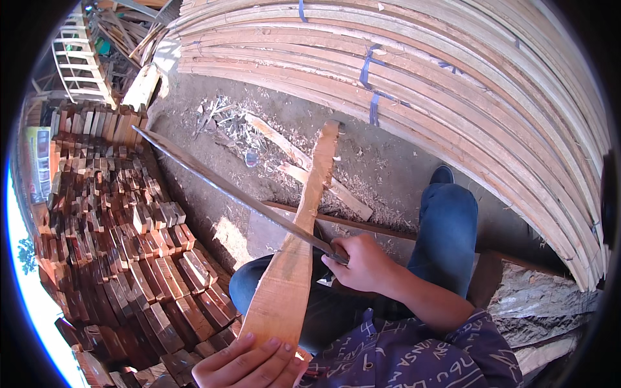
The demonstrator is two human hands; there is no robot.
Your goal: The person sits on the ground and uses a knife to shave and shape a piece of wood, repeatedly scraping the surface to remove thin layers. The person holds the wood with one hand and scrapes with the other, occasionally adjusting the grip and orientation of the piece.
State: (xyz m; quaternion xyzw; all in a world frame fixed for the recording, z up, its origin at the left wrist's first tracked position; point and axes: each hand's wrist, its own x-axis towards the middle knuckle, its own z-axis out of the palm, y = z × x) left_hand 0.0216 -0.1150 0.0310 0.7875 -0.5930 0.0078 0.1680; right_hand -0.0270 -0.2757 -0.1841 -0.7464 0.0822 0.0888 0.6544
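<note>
Over the wooden board (284,271), squeezed a long blade (226,189) in the right hand (362,262); couldn't tell the half-hidden grip of the left hand (249,366) lower down.

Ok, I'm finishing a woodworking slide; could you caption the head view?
Left hand on a tapered wooden blank, right hand gripping a long machete, with wood shavings on the ground beyond.

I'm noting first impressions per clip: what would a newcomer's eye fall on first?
Probably the long blade in the right hand, slanting across the middle over a shaped board whose wide end the left hand holds. Next, stacked wooden blocks fill the left side, and bundled planks cross the upper right.
</note>
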